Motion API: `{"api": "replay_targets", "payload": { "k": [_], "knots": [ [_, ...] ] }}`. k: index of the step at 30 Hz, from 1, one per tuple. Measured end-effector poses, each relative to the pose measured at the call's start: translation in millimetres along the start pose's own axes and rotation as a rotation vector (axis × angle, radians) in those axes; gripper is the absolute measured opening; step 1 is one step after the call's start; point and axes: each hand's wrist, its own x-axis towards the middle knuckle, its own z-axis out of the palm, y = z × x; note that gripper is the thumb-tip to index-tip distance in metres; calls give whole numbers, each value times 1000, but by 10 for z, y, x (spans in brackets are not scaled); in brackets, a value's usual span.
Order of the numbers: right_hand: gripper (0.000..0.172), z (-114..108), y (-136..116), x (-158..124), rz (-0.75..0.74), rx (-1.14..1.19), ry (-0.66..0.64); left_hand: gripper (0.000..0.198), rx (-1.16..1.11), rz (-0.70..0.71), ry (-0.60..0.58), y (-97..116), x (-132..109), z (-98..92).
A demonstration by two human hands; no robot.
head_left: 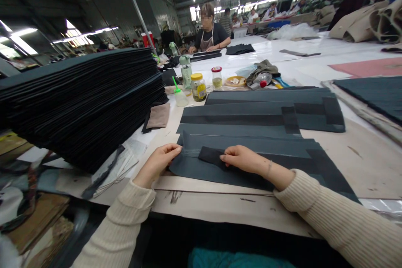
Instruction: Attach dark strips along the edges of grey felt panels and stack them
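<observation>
A dark grey fabric panel (251,167) lies on the table in front of me, with a narrower black strip (209,155) on top of it. My left hand (158,163) rests at the panel's left edge, its fingers curled and pinching the fabric edge. My right hand (243,159) lies flat on the black strip and presses it down, fingers together pointing left. Two more grey panels (238,115) with black strips lie behind, overlapping one another.
A tall stack of black fabric sheets (81,100) fills the left. Jars and bottles (198,87) stand behind the panels, beside a small beige cloth (158,116). A person in an apron (209,33) works at the far end. Beige rolls (370,21) lie far right.
</observation>
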Motion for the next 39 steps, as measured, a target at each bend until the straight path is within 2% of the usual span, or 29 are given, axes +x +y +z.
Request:
{"api": "replay_targets", "payload": {
  "k": [6, 9, 12, 16, 20, 27, 39],
  "knots": [
    [30, -4, 4, 5, -23, -15, 3, 43, 274, 225, 67, 20, 22, 67],
    [30, 0, 18, 7, -35, -9, 5, 43, 446, 255, 94, -5, 52, 104],
    [30, 0, 26, 7, -34, -8, 5, 37, 566, 290, 170, -56, 94, 139],
    [30, -2, 26, 6, -50, -15, 12, 36, 599, 345, 277, -128, 110, 185],
    [31, 5, 37, 4, -66, -7, 15, 33, 600, 373, 286, -146, 68, 204],
    [29, -2, 42, -13, -59, 14, 12, 27, 647, 341, 314, -103, 26, 167],
    [30, 27, 84, 10, -93, -14, 47, 35, 622, 325, 308, -112, 4, 155]
  ]
}}
